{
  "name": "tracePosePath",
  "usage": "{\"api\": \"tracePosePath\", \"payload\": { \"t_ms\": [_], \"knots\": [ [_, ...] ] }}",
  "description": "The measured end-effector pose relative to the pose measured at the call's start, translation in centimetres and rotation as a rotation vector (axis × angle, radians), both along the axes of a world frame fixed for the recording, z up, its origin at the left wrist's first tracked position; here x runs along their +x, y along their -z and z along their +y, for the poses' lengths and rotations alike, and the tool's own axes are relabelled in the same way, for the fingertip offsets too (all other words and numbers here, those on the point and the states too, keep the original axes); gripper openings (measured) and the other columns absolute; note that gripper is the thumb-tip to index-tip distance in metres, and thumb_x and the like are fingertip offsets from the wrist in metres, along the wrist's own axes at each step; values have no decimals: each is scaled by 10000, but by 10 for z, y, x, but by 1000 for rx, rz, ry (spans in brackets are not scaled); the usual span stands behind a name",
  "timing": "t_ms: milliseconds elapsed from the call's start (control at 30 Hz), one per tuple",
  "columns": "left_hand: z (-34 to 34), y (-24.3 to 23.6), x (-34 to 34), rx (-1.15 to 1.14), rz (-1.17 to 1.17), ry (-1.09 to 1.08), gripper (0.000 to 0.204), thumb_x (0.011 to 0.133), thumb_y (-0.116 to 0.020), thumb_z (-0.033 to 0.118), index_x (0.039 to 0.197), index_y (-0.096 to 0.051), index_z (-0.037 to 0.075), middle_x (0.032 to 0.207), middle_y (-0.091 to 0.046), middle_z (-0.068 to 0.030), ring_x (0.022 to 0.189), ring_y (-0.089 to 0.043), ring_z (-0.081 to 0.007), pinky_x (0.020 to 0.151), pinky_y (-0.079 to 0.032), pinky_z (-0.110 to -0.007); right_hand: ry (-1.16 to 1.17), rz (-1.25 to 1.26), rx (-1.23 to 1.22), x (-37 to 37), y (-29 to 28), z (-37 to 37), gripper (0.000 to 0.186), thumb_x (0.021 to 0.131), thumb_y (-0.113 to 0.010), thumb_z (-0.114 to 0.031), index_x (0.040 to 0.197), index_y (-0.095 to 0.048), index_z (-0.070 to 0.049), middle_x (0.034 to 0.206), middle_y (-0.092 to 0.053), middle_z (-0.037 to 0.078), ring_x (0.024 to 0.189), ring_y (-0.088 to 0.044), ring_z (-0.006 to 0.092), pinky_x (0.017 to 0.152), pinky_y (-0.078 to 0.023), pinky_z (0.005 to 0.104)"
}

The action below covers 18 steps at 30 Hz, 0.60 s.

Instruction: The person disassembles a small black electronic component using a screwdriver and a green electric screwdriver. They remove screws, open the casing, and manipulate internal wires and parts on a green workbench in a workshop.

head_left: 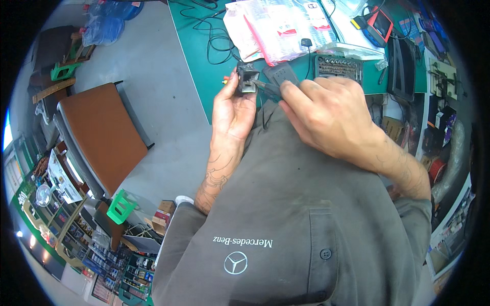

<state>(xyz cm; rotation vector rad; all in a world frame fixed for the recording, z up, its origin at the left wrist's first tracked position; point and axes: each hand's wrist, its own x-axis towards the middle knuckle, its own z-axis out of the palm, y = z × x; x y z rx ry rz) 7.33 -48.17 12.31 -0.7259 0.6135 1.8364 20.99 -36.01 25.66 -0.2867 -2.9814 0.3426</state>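
Observation:
My left hand [232, 111] is raised at the near edge of the bench, its fingers and thumb closed round a small black box-shaped housing [248, 75]. The housing's open face shows a pale inside, and orange-and-yellow bits stick out beside my thumb. My right hand [326, 109] grips a slim hand tool with a dark handle [271, 91]; its exact kind is hard to tell. The tool's thin metal tip reaches the housing's opening. Just behind the tool is a dark grey plastic piece [282, 73], partly covered by my right fingers. A black cable hangs below the housing.
The green bench [196, 64] bears plastic-wrapped packets [280, 30], loose black cable [217, 41], a socket-bit set [338, 68] and a red-and-black handheld device [380, 25]. A black tablet-like panel [401, 69] lies right. A brown-seated chair [104, 135] stands on the floor left.

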Motion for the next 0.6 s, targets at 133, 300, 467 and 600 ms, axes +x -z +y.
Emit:
{"api": "tracePosePath", "payload": {
  "t_ms": [133, 300, 467, 600],
  "knots": [
    [2, 4, 2, -31, -80, -72, 198, 972, -561, 119, 1096, -556, -35, 1100, -635, -160, 1071, -602, -277, 998, -497, -429, 140, 6, -154, 13, -7, -11, 153, 783, -683, -143, 810, -544, -84, 617, -541, 56, 539, -599, 241, 481, -455, 365],
    [10, -4, 5, -72, -98, -68, 258, 980, -531, 93, 1175, -507, -73, 1186, -587, -226, 1148, -561, -342, 1029, -479, -452, 417, 54, -594, 31, 1, -25, 207, 855, -645, -131, 996, -511, -62, 748, -611, 115, 645, -625, 331, 573, -481, 414],
    [9, 0, 3, 55, 152, 289, 301, 940, -556, 129, 1200, -531, -20, 1203, -605, -205, 1087, -589, -284, 929, -487, -448, 676, 259, -973, 59, 33, -31, 313, 926, -542, -117, 1218, -458, -43, 1020, -632, 185, 881, -648, 336, 773, -490, 395],
    [16, -9, 2, 41, 381, 524, 246, 920, -554, 175, 1115, -560, 25, 1192, -610, -207, 960, -633, -276, 786, -533, -424, 826, 115, -1197, 76, 47, -26, 313, 968, -496, -155, 1263, -470, -51, 954, -622, 153, 802, -632, 231, 758, -489, 350]
  ]
}}
